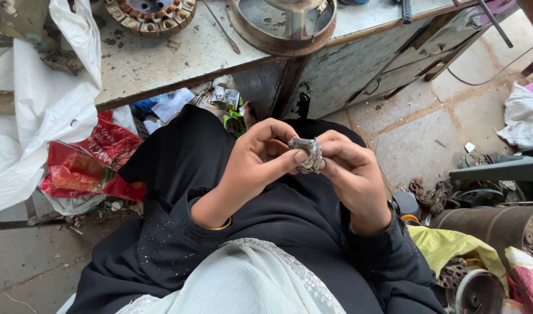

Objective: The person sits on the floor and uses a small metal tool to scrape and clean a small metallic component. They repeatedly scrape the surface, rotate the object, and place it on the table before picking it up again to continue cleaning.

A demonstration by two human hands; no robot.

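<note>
A worn worktop fills the upper frame, carrying a copper-wound ring and a rusty metal housing. Red bags lie at left, a yellow bag at lower right. At centre, a small grey metal piece is pinched between the left hand and the right hand, both closed around it. Its shape is largely hidden by fingers.

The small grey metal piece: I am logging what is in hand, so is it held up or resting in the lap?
Held up: the small grey metal piece is pinched between fingers of left hand and right hand.
</note>
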